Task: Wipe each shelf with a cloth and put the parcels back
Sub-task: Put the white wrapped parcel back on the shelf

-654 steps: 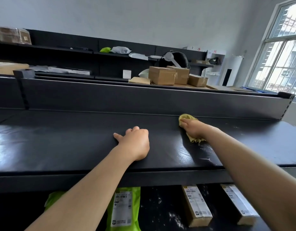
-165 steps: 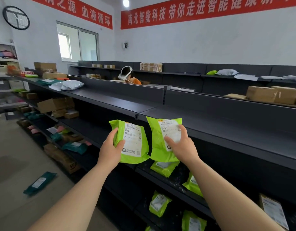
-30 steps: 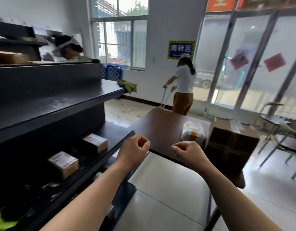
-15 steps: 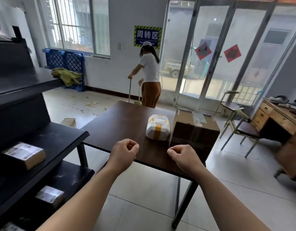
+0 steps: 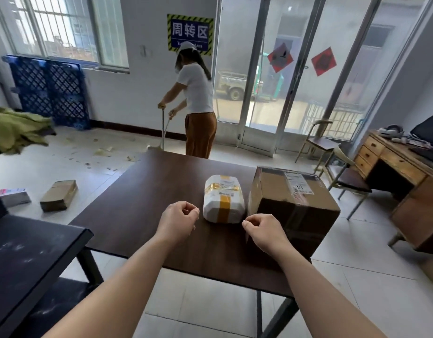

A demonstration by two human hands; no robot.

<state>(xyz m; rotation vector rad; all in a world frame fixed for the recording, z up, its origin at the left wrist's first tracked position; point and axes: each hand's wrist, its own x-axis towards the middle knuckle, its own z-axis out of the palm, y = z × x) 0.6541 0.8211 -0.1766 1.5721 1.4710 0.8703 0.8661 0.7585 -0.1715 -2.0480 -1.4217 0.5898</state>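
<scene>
- Sitting upright on the brown table (image 5: pixel 142 215), white parcel (image 5: pixel 222 199) with yellow tape touches cardboard box (image 5: pixel 292 203).
- Left hand (image 5: pixel 178 219) and right hand (image 5: pixel 264 230): loosely curled, empty, hovering near the table's front edge.

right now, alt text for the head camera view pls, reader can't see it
Two empty, loosely curled hands, left hand and right hand, hover over a dark table near a white taped parcel and a cardboard box. Beyond, a person sweeps the littered floor by glass doors.

wrapped parcel (image 5: pixel 222 200) on table (image 5: pixel 137 215), left of and just beside box (image 5: pixel 291 203); shelf (image 5: pixel 27 252) left of table.
</scene>
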